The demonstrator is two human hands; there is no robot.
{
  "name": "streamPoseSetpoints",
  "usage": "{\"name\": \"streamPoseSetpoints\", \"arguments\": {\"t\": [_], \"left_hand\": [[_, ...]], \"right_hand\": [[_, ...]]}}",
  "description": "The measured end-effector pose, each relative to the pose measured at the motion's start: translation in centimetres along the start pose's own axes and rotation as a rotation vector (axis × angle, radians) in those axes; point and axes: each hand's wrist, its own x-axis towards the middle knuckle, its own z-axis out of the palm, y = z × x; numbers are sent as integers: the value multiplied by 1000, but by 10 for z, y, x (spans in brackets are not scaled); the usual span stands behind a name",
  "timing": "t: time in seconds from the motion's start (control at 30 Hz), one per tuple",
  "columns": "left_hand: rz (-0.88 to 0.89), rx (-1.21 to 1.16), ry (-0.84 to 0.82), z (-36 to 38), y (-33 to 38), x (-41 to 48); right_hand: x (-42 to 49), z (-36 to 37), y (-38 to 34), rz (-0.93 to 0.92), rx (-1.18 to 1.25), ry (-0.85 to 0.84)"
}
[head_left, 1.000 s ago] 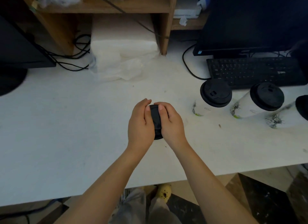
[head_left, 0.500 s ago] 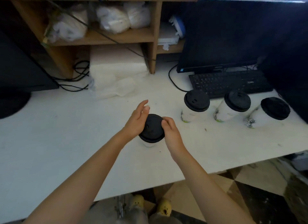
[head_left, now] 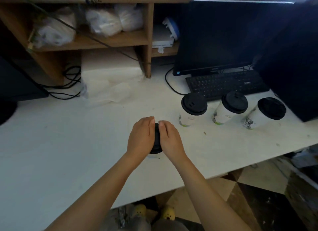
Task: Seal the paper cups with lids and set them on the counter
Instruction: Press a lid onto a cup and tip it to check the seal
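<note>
On the counter (head_left: 68, 144), upright lidded cup (head_left: 154, 156)

The white counter (head_left: 68, 153) carries a wooden shelf (head_left: 146, 58) at the back. Under the shelf lies a white bundle (head_left: 110, 72) with clear plastic (head_left: 118, 93) in front of it, and black cables (head_left: 72, 81) lie to the left. A monitor (head_left: 223, 36) stands at the right rear, with a keyboard (head_left: 225, 84) just before it. Nearer, three lidded cups stand in a row: left cup (head_left: 186, 118), middle cup (head_left: 222, 115), right cup (head_left: 252, 119). A fourth cup (head_left: 155, 156) with a black lid (head_left: 157, 141) stands towards the front, mostly hidden. A dark box (head_left: 296, 67) stands far right.
</note>
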Motion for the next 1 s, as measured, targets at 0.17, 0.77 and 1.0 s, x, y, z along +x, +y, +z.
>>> {"name": "streamPoseSetpoints", "arguments": {"t": [0.17,0.77,1.0], "left_hand": [[-68,-38,9,7,-6,1],[537,322,-411,-26,-9,33],[804,515,-446,-34,4,35]], "right_hand": [[7,6,7,24,38,-40],[-48,5,34,-58,333,-91],[-34,-8,79,-25,116,-460]]}}
